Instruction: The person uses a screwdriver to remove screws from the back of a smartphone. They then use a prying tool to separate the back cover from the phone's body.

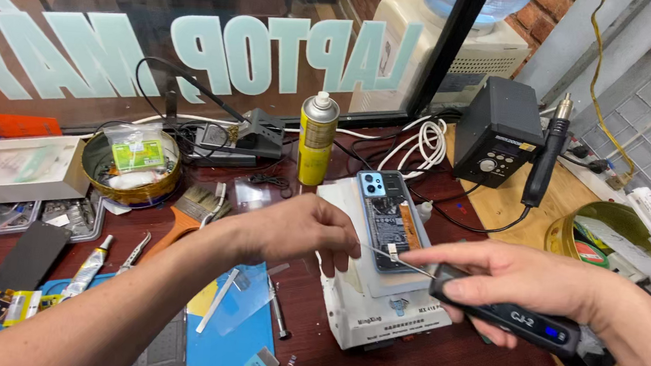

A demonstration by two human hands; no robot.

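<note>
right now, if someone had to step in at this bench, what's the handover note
Left hand: fingertips at the near end of the opened phone, seemingly pinching a thin tool; exact grip is hard to tell.
Right hand: grips a black powered pen tool, its fine tip reaching a small white part at the phone's lower end.
Phone: lies back off, insides showing, on a white heating pad at the middle of the table.
Nearby: yellow spray can behind the phone, brush and tweezers to the left, black station behind right.
Done: back cover is off.
Left: the work at the phone's lower end is in progress; phone not closed.
</note>
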